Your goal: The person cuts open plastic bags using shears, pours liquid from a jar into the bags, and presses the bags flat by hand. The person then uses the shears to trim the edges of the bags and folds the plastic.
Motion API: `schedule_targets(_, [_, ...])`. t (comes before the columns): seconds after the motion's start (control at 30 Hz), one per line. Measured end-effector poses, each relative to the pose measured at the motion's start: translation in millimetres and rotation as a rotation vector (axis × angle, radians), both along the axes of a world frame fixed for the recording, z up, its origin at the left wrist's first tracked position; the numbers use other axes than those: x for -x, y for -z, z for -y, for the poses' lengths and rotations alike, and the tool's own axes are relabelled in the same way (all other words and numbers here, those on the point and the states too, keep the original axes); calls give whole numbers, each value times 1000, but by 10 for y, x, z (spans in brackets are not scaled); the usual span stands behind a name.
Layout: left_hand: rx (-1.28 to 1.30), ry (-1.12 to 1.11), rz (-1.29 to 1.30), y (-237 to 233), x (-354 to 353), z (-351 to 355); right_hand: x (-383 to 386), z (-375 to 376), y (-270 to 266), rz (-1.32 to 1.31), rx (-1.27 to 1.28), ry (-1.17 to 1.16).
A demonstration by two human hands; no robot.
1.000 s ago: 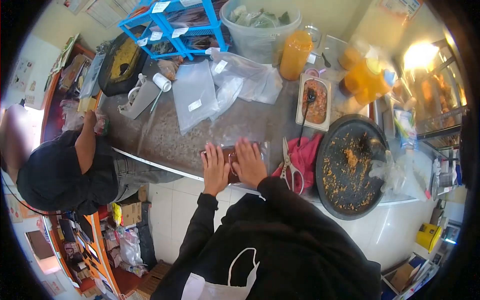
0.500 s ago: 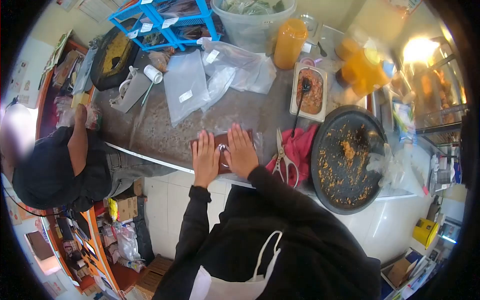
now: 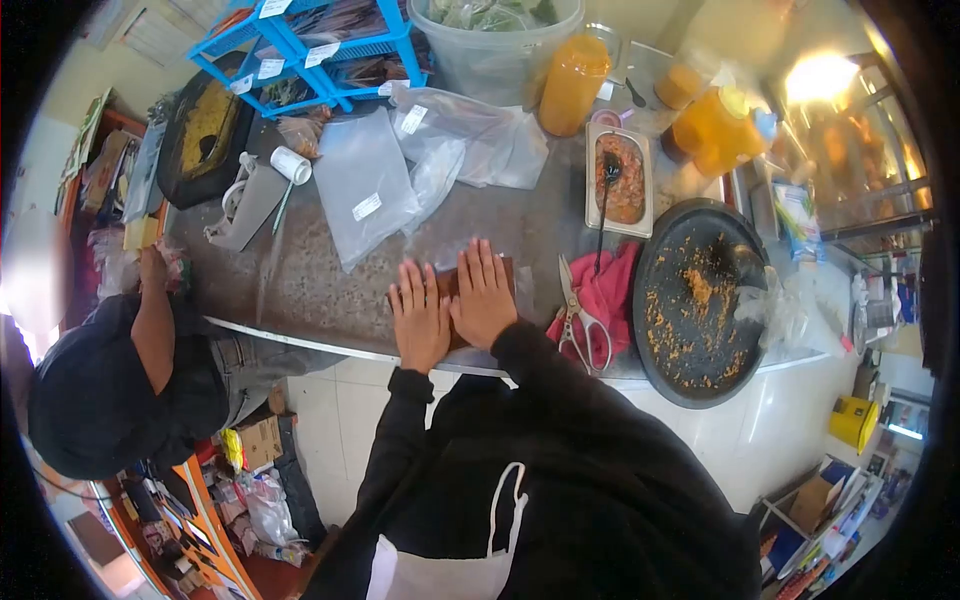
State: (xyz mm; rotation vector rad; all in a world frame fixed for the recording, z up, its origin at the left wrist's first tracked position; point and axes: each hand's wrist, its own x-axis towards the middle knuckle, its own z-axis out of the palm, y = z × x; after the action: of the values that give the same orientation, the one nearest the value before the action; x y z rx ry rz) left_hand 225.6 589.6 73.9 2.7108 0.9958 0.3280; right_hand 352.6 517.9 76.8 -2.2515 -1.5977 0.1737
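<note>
My left hand lies flat, palm down, with its fingers stretched out on a flat brown packet in clear plastic, near the table's front edge. Right beside it, my right hand presses flat on the same packet, thumb side towards the left hand. Both hands cover most of the packet, so its contents cannot be made out. Just right of my right hand lie scissors with metal blades, partly on a crumpled red cloth.
A large dark stone mortar with orange-brown crumbs stands at the right. Behind the cloth is a metal tray of red sauce with a ladle. Clear plastic bags lie further back. Another person is at the left.
My hands have come closer together over the packet, covering the gap between them. The camera view has shifted slightly, and the person at the left appears a little lower.
</note>
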Motion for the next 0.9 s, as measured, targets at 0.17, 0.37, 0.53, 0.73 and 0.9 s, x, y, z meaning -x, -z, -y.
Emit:
schedule_targets(0.17, [-16,44,-11,24,199,293,87,412,127,-41,-52,-103])
schedule_targets(0.37, [9,53,-58,-23,58,-15,3,59,-23,81,-1,-19])
schedule_targets(0.53, [65,-36,111,-107,209,226,118,225,5,95,38,-8])
schedule_targets(0.73, [39,-95,41,29,131,85,115,208,-145,-9,-16,38])
schedule_targets(0.9, [63,-23,156,-174,155,79,96,215,122,-26,-41,32])
